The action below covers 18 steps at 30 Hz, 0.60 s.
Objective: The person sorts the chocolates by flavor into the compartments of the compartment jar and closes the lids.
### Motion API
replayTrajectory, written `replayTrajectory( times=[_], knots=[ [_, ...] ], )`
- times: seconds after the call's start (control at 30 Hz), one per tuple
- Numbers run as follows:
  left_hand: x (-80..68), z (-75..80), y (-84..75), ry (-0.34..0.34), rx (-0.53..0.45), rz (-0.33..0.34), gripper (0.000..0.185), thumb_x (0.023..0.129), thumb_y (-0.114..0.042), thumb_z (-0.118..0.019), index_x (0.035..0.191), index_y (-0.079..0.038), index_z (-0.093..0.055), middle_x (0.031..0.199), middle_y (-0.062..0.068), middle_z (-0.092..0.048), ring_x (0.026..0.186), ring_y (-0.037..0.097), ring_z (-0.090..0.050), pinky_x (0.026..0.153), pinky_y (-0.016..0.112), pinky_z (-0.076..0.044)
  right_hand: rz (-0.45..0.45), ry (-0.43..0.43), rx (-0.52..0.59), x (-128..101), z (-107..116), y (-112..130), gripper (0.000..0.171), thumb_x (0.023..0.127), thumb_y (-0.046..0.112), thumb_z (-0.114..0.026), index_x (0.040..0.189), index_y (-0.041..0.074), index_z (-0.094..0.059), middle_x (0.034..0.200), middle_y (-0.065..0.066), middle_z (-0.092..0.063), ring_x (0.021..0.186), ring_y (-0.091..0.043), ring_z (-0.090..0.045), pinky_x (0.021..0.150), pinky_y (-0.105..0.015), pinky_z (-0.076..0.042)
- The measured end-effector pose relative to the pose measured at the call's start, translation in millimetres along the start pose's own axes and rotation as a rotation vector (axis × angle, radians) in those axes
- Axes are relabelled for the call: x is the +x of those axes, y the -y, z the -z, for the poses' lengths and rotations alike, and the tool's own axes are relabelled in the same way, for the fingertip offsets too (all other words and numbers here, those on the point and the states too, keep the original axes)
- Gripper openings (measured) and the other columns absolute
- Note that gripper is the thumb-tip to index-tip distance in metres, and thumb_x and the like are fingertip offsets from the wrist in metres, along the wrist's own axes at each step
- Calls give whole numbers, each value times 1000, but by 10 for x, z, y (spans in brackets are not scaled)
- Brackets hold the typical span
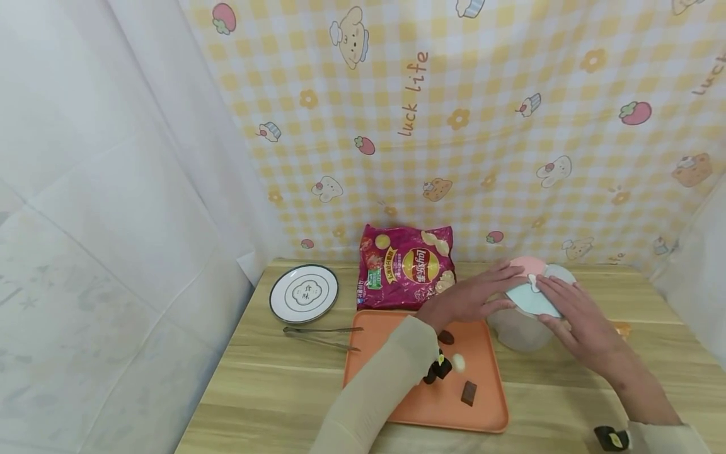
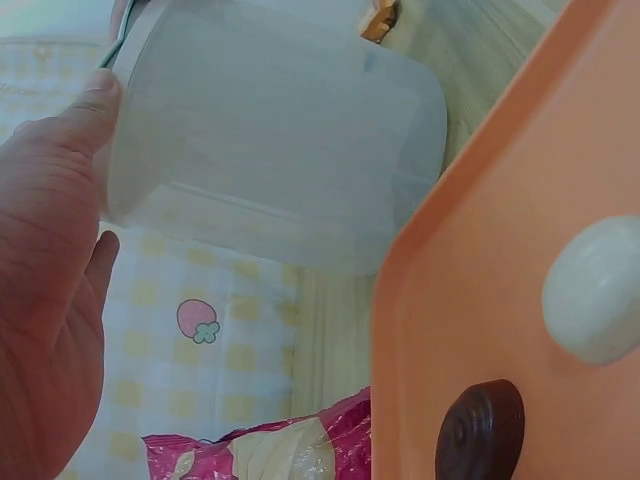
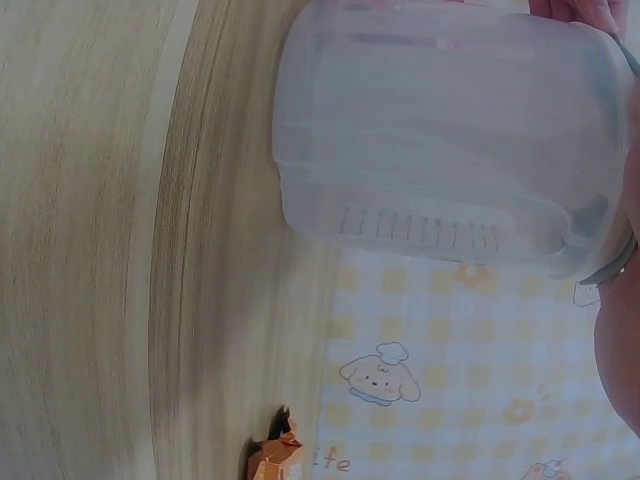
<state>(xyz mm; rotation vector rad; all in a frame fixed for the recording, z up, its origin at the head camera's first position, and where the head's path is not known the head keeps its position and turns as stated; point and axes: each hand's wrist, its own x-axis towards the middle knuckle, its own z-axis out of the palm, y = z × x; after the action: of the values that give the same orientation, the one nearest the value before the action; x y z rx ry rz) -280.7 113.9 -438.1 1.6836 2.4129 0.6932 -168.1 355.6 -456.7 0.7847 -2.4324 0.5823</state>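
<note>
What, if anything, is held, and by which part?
Left hand and right hand touch the lid near its edge; whether they grip or press cannot be told.

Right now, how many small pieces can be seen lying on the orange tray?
3: a dark oval piece toward the far side of the tray, a brown rectangular piece toward the near side, and a white piece between them. The left sleeve may hide more.
</note>
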Motion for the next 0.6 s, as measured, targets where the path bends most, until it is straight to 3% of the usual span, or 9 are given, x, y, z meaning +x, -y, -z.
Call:
replayTrajectory(
  times=[0.33,0.47,0.6],
  knots=[
    [-3,7,-7,7,-14,14,62,109,-33,-50,165,-17,-27,170,-4,-15,151,1,12,116,17,-4,20,-18,-12,3,-19,-20,61,106,40,-54,151,-1,-48,154,-20,-46,152,-16,-24,123,-49,-8],
    [16,-12,-9,9,32,0,61,111,-34,-46,165,-16,-25,171,-2,-15,151,2,14,115,17,-3,27,-25,-16,1,-23,-22,65,106,45,-50,151,-1,-48,154,-20,-46,152,-15,-24,123,-46,-10],
    [25,-40,-1,-9,3,-7,56,113,-33,-39,165,-16,-26,171,-2,-15,151,1,13,116,18,-4,5,-27,1,1,-13,-16,56,107,33,-55,151,0,-49,154,-18,-48,151,-12,-24,123,-39,-10]
  ],
)
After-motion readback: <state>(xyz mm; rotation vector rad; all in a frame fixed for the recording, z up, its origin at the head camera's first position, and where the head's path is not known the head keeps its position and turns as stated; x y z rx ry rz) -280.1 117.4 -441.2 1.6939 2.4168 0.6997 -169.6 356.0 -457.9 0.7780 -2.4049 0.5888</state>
